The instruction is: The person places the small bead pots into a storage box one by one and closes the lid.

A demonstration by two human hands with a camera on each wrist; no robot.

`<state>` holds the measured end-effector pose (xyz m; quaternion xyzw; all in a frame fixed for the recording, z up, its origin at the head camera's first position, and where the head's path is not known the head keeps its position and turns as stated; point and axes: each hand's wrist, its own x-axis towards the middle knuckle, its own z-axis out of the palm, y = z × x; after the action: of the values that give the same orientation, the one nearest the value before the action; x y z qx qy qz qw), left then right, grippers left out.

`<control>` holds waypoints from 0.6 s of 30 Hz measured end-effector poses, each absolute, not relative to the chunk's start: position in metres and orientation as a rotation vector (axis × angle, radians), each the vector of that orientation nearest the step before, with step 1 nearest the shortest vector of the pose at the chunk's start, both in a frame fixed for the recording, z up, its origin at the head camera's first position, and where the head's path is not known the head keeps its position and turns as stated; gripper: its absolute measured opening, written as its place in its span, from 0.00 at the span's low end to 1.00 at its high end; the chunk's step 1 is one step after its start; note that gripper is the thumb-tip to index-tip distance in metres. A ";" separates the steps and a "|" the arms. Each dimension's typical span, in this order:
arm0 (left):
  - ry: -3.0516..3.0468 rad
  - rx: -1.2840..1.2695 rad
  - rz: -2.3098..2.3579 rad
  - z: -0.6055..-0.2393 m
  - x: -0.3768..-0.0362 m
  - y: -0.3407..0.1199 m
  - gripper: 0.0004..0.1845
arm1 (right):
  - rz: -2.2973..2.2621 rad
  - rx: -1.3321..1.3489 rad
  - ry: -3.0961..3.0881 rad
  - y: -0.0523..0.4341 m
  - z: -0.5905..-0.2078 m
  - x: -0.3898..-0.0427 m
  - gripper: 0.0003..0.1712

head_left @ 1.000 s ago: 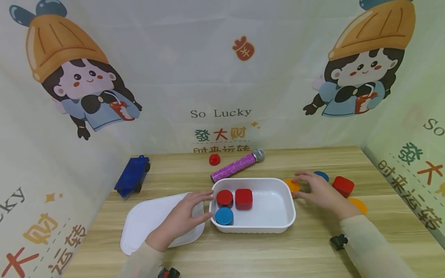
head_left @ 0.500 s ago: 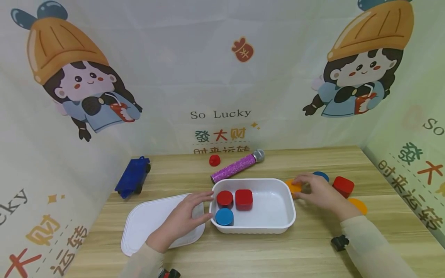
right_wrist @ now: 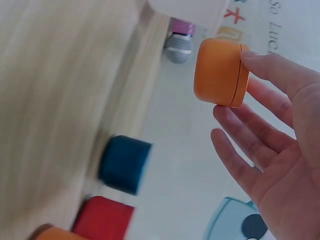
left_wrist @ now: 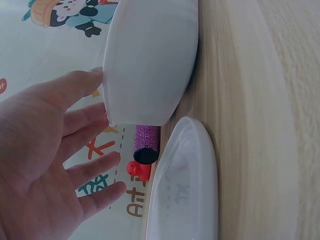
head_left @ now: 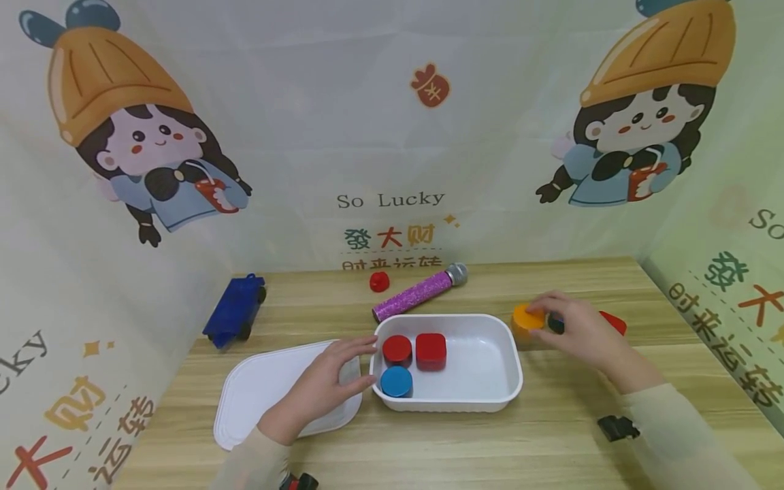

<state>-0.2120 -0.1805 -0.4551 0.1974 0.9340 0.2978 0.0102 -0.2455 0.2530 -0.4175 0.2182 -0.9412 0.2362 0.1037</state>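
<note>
In the head view my right hand (head_left: 576, 328) pinches a small orange round container (head_left: 527, 321) between thumb and fingers. In the right wrist view, this orange container (right_wrist: 218, 72) shows a seam near one end and is held up off the table. My left hand (head_left: 324, 384) has its fingers extended, thumb and fingertips touching the left end of a white rectangular box (head_left: 484, 403). Inside the box are a red round piece (head_left: 397, 349), a red rounded-square piece (head_left: 431, 351) and a blue round piece (head_left: 396, 382), all at its left side.
A white lid (head_left: 269, 381) lies left of the box. Behind stand a purple glitter microphone (head_left: 416, 295), a small red figure (head_left: 379, 281) and a blue toy car (head_left: 235, 309). Beyond the right hand are a blue piece (right_wrist: 125, 164), a red piece (right_wrist: 104, 217) and another orange piece (right_wrist: 55, 233).
My right hand has lifted the orange container from beside the box's right end and moved slightly right with it. The left hand has stayed at the box.
</note>
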 end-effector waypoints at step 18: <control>2.913 0.610 0.930 -0.454 -0.211 -0.180 0.26 | 0.679 0.948 -2.779 0.199 -0.404 -0.225 0.20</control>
<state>-0.2109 -0.1803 -0.4545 0.1957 0.9341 0.2983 0.0115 -0.2246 0.1993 -0.4040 0.3138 -0.9203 0.2249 0.0639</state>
